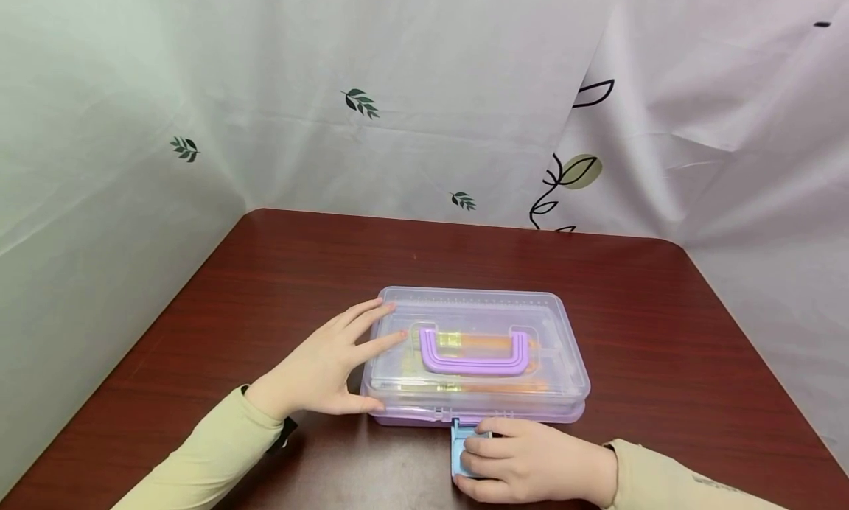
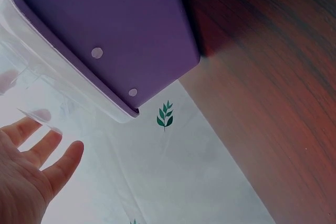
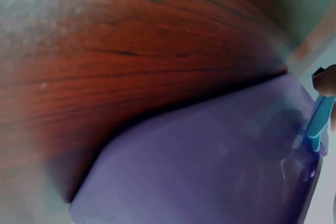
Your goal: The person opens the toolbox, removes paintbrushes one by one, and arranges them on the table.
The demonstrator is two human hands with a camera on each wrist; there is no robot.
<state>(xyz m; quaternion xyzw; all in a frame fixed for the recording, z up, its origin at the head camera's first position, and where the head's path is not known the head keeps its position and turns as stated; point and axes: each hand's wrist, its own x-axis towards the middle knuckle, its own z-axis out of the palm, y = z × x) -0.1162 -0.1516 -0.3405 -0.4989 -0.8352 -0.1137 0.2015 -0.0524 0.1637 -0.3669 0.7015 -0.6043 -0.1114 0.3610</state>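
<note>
A clear plastic storage box (image 1: 477, 311) with a purple base (image 2: 105, 14) and purple carry handle (image 1: 474, 366) lies flat on the table, its lid down. Orange and yellow stick-like things show dimly through the lid. With fingers spread, my left hand (image 1: 325, 366) touches the box's left end; its fingertips (image 2: 79, 150) look nearly straight in the left wrist view. At the front side, my right hand (image 1: 524, 458) holds a light blue latch (image 1: 459, 451) that juts out towards me. The right wrist view shows a fingertip against this latch (image 3: 319, 121); most of that hand is out of frame.
The dark red wooden table (image 1: 318, 252) extends around the box, with rounded far corners. White cloth (image 1: 411, 149) with leaf prints hangs behind it and at both sides. A black band (image 1: 281, 435) is on the left wrist.
</note>
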